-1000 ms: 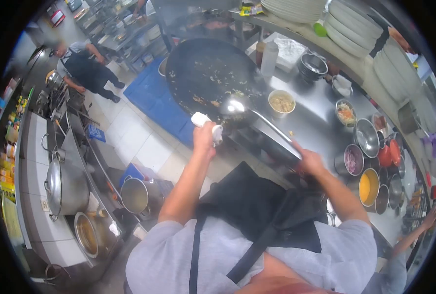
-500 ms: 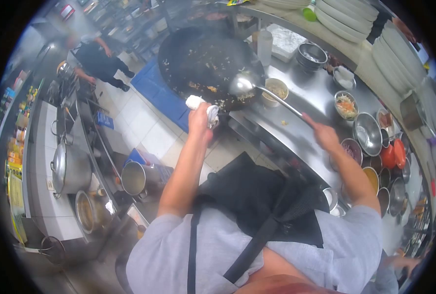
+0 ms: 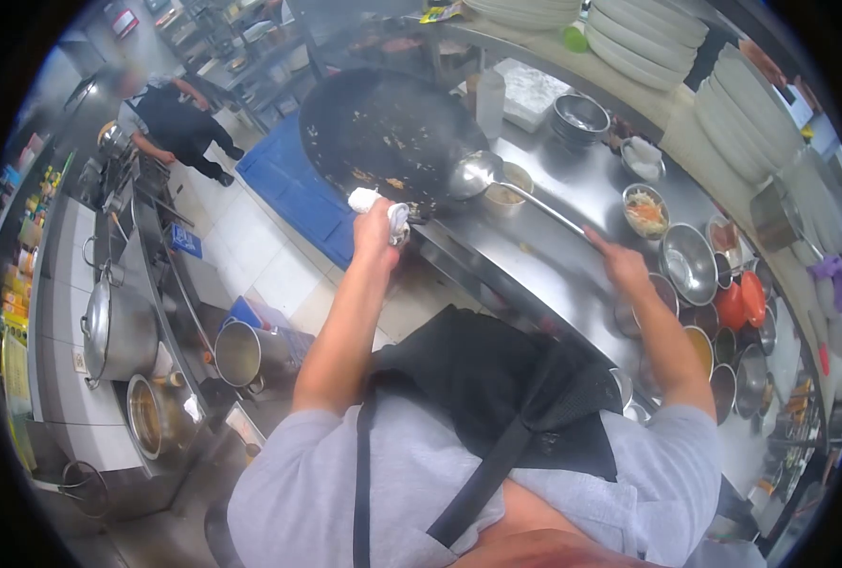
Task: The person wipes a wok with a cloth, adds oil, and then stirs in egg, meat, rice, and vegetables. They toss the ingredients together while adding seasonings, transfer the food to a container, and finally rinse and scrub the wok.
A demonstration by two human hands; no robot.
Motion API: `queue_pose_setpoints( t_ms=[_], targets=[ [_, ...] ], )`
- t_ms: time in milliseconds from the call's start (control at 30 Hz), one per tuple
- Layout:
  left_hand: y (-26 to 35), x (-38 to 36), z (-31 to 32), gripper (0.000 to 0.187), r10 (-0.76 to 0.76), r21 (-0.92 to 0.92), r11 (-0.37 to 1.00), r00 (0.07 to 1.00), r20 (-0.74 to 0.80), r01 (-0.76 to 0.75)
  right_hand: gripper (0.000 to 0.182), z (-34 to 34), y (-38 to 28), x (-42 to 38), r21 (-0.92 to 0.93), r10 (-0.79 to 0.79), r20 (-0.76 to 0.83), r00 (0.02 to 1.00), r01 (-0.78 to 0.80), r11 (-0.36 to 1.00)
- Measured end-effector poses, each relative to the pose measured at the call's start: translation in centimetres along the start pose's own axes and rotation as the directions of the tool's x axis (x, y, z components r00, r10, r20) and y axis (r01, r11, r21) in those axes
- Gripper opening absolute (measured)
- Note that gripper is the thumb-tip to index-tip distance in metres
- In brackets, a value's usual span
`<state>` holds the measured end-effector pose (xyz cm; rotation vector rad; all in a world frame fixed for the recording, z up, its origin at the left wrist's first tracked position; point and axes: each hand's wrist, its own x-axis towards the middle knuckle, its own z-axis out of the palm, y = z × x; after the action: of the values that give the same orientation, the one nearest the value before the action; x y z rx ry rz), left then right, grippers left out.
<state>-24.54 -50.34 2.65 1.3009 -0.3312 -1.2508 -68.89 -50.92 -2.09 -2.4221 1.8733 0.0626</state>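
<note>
My left hand (image 3: 374, 232) is closed round a white cloth (image 3: 394, 216) at the near edge of a large dark wok (image 3: 383, 133). Bits of food (image 3: 393, 182) cling to the wok's inside. In my right hand (image 3: 618, 259) is the handle of a metal ladle (image 3: 476, 174), its bowl at the wok's right rim. Just beside that bowl stands a light tub (image 3: 509, 189) on the steel counter (image 3: 558, 180).
Metal bowls (image 3: 689, 263), a bowl of shredded vegetables (image 3: 645, 210) and red bowls (image 3: 741, 301) line the right. Plates (image 3: 644, 43) are stacked on the shelf. Another person (image 3: 170, 118) stands far left. Large pots (image 3: 118, 327) sit at left.
The wok is tilted up more, and less food shows in it. The ladle bowl now lies at the rim against the tub. The whole view has shifted slightly.
</note>
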Motion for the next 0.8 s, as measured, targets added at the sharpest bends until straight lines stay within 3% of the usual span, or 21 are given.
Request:
queue_pose_setpoints(
  t_ms=[133,333,400,467,500,533,567,600,633,667,733,800],
  targets=[
    [-1.1,1.2,0.4,0.019,0.021,-0.036,0.999,0.999,-0.025,-0.022,0.074,-3.0,3.9,-0.3,-0.143,-0.066,-0.076,0.995,0.054,0.988],
    [-4.4,3.8,0.3,0.021,0.105,-0.106,0.988,0.993,-0.062,-0.111,0.074,-13.1,4.2,-0.6,-0.399,-0.164,-0.118,0.979,0.105,0.911],
    [-4.6,3.9,-0.9,0.021,0.086,-0.110,0.989,0.994,-0.071,-0.094,0.075,-14.7,2.9,-0.6,-0.429,-0.145,-0.036,0.989,0.116,0.896],
    [-4.1,3.4,-2.7,0.019,0.033,-0.130,0.991,0.999,-0.040,-0.038,0.076,-14.9,1.0,-0.8,-0.289,-0.179,-0.039,0.983,0.160,0.944],
    [-3.7,2.5,-4.3,0.013,-0.036,-0.190,0.981,0.999,-0.011,0.033,0.074,-14.3,-1.3,-0.8,-0.132,-0.079,0.016,0.997,0.081,0.988],
    [-3.2,1.7,-6.2,0.009,-0.103,-0.246,0.964,0.994,0.024,0.105,0.071,-10.9,-1.0,1.0,0.063,-0.161,0.025,0.987,0.160,0.985],
    [-2.7,0.7,-8.3,0.011,-0.139,-0.313,0.937,0.988,0.062,0.152,0.065,-9.6,-3.1,2.0,0.238,-0.154,0.179,0.972,0.109,0.965],
    [-2.4,-0.4,-10.6,0.013,-0.171,-0.380,0.904,0.980,0.097,0.196,0.060,-6.1,-4.5,3.3,0.479,-0.346,0.017,0.938,0.296,0.827],
    [-2.4,-1.6,-13.1,0.013,-0.186,-0.417,0.881,0.973,0.134,0.226,0.058,-7.1,-8.8,3.9,0.563,-0.361,0.183,0.914,0.204,0.801],
    [-2.6,-3.1,-15.3,0.014,-0.201,-0.454,0.853,0.965,0.168,0.257,0.057,-1.5,-10.1,6.6,0.559,-0.548,-0.067,0.834,0.487,0.671],
    [-3.2,-6.7,-19.4,0.015,-0.188,-0.539,0.790,0.953,0.238,0.291,0.060,-4.8,-18.8,7.0,0.752,-0.658,0.189,0.729,0.324,0.574],
    [-3.0,-11.1,-21.0,0.015,-0.236,-0.541,0.826,0.968,-0.083,0.155,0.063,-4.6,-24.2,7.6,0.819,-0.851,0.053,0.523,0.465,0.337]
  ],
)
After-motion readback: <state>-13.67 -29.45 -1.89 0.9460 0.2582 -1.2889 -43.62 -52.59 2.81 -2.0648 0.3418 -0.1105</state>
